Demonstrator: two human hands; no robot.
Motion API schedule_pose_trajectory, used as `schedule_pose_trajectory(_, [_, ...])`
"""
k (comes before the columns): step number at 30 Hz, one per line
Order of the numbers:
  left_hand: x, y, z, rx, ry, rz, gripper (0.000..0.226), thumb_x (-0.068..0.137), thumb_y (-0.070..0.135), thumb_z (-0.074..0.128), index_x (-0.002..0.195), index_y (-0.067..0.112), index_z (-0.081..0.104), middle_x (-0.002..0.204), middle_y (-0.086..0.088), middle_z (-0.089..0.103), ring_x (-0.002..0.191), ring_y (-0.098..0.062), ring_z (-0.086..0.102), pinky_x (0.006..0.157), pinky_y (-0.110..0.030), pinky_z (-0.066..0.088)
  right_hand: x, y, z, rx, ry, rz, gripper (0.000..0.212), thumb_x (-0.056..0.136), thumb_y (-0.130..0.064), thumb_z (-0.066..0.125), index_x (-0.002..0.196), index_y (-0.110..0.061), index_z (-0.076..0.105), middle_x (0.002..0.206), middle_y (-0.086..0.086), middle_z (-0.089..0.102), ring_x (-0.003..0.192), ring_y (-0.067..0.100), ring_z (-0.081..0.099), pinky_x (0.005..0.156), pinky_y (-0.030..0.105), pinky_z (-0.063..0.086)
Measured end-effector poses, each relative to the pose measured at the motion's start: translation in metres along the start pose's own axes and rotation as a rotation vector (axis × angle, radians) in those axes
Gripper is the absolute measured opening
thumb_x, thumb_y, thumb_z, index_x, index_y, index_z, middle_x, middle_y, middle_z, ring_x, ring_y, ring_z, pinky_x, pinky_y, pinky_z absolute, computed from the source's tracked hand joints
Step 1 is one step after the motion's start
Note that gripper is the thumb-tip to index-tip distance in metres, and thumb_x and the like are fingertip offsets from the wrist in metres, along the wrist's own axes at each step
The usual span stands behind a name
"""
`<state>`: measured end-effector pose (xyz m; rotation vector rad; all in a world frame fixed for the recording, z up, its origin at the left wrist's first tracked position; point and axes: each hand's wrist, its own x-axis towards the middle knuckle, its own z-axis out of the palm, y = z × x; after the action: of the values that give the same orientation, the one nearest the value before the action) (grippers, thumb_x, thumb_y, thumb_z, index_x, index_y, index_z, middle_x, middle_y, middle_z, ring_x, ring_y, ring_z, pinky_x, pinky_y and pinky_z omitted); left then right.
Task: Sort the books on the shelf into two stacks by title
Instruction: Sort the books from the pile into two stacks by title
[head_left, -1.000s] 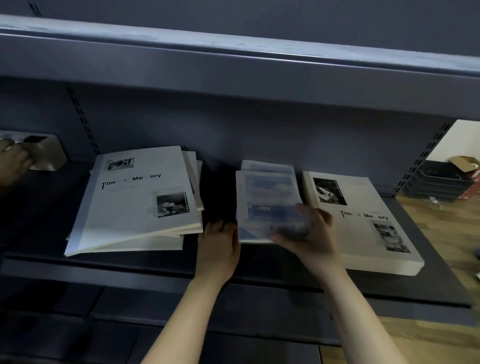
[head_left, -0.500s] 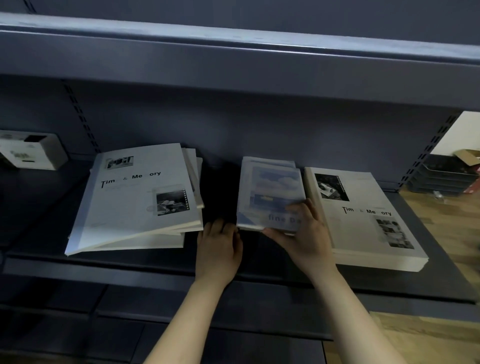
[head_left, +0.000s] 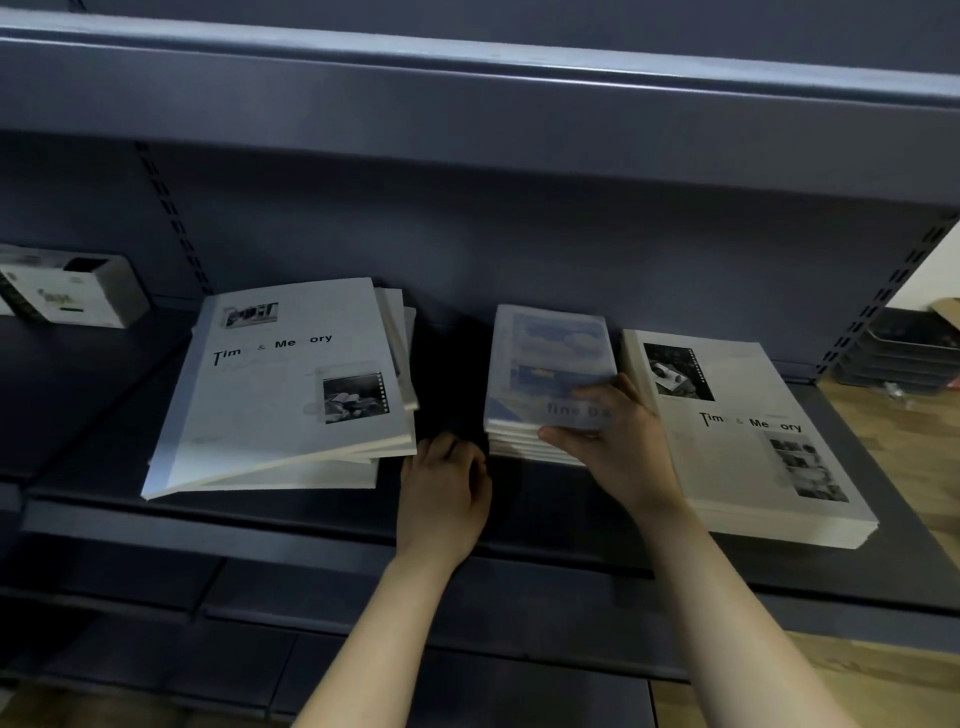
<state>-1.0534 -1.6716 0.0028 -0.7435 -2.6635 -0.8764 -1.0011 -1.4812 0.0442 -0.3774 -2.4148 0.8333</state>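
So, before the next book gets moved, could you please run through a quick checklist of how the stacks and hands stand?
1. Right hand on the small blue cloud-cover book stack: ok.
2. Left hand free, resting on the dark grey metal shelf: ok.
3. Left pile of large white "Time & Memory" books squared up: not ok, fanned and tilted.
4. Right white "Time & Memory" stack tidy: ok.
5. Only two stacks by title: not ok, three piles.
6. Titles hidden lower in piles: cannot tell.
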Motion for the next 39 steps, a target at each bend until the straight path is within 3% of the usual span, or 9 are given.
schedule_pose_trajectory(9, [0.001,-0.001,0.001,-0.013,0.015,0.0,0.011,0.084,0.016,0.057,0.092,0.019,0.064,0.096,0.001,0.058,0.091,-0.018,0.05,0.077,-0.03,0.038,0.013,0.003,0.003,0.034,-0.011,0.072,0.059,0.057,-0.042,0.088,0.107,-0.021,0.065,0.115,-0.007,0.054,0.096,0.001,0.05,0.069,-0.002,0.034])
schedule_pose_trajectory(11, [0.001,-0.001,0.002,-0.013,0.017,-0.001,0.011,0.084,0.016,0.057,0.092,0.019,0.064,0.096,0.001,0.058,0.091,-0.018,0.05,0.077,-0.03,0.038,0.015,0.004,0.005,0.031,-0.005,0.076,0.059,0.056,-0.042,0.088,0.106,-0.021,0.065,0.114,-0.007,0.055,0.097,0.003,0.053,0.07,0.0,0.035])
schedule_pose_trajectory(16, [0.001,0.0,0.002,-0.004,0.016,-0.002,0.01,0.084,0.016,0.058,0.091,0.019,0.064,0.097,0.001,0.058,0.091,-0.019,0.05,0.076,-0.028,0.033,0.014,0.003,0.007,0.047,0.008,0.053,0.058,0.057,-0.041,0.088,0.107,-0.02,0.065,0.116,-0.005,0.055,0.105,0.012,0.057,0.085,0.028,0.049])
schedule_pose_trajectory(21, [0.001,0.001,0.002,0.01,0.021,0.031,0.011,0.085,0.018,0.057,0.094,0.018,0.064,0.097,-0.002,0.06,0.09,-0.022,0.052,0.075,-0.033,0.039,0.009,0.0,0.006,0.011,0.023,0.024,0.056,0.061,-0.041,0.086,0.108,-0.022,0.065,0.122,-0.004,0.052,0.113,0.017,0.054,0.087,0.032,0.05])
schedule_pose_trajectory(24, [-0.001,0.002,0.0,-0.02,0.027,0.065,0.013,0.087,0.019,0.055,0.098,0.017,0.062,0.098,-0.003,0.059,0.09,-0.022,0.052,0.074,-0.033,0.04,0.003,-0.007,0.008,-0.167,0.095,-0.006,0.051,0.062,-0.042,0.085,0.106,-0.023,0.068,0.13,0.006,0.048,0.12,0.029,0.047,0.092,0.037,0.047])
schedule_pose_trajectory(27, [-0.005,0.007,-0.005,-0.069,0.02,0.117,0.017,0.088,0.021,0.049,0.099,0.014,0.061,0.098,-0.004,0.058,0.089,-0.023,0.053,0.074,-0.032,0.043,-0.005,-0.014,0.013,-0.323,0.207,-0.081,0.039,0.062,-0.038,0.085,0.093,-0.019,0.071,0.115,0.008,0.055,0.108,0.036,0.046,0.087,0.043,0.044])
schedule_pose_trajectory(31, [-0.005,0.02,-0.024,-0.087,0.007,0.276,0.021,0.089,0.022,0.045,0.099,0.012,0.061,0.104,-0.005,0.056,0.093,-0.023,0.054,0.073,-0.029,0.046,-0.018,-0.017,0.02,-0.325,0.252,-0.115,0.02,0.073,-0.034,0.072,0.083,-0.017,0.066,0.1,0.005,0.058,0.097,0.03,0.049,0.082,0.039,0.04])
schedule_pose_trajectory(34, [0.0,0.034,-0.047,-0.112,0.031,0.381,0.021,0.09,0.022,0.046,0.099,0.012,0.062,0.103,-0.003,0.057,0.092,-0.021,0.055,0.072,-0.031,0.049,-0.025,-0.016,0.023,-0.265,0.25,-0.174,0.02,0.079,-0.033,0.056,0.08,-0.015,0.064,0.09,0.004,0.062,0.086,0.029,0.055,0.081,0.031,0.036])
schedule_pose_trajectory(39, [0.018,0.047,-0.087,-0.152,0.11,0.414,0.024,0.09,0.023,0.046,0.101,0.01,0.063,0.101,-0.004,0.059,0.091,-0.021,0.057,0.074,-0.032,0.049,-0.042,-0.024,0.031,-0.16,0.215,-0.19,0.013,0.075,-0.016,0.074,0.084,-0.013,0.064,0.091,0.003,0.062,0.089,0.025,0.057,0.077,0.028,0.041])
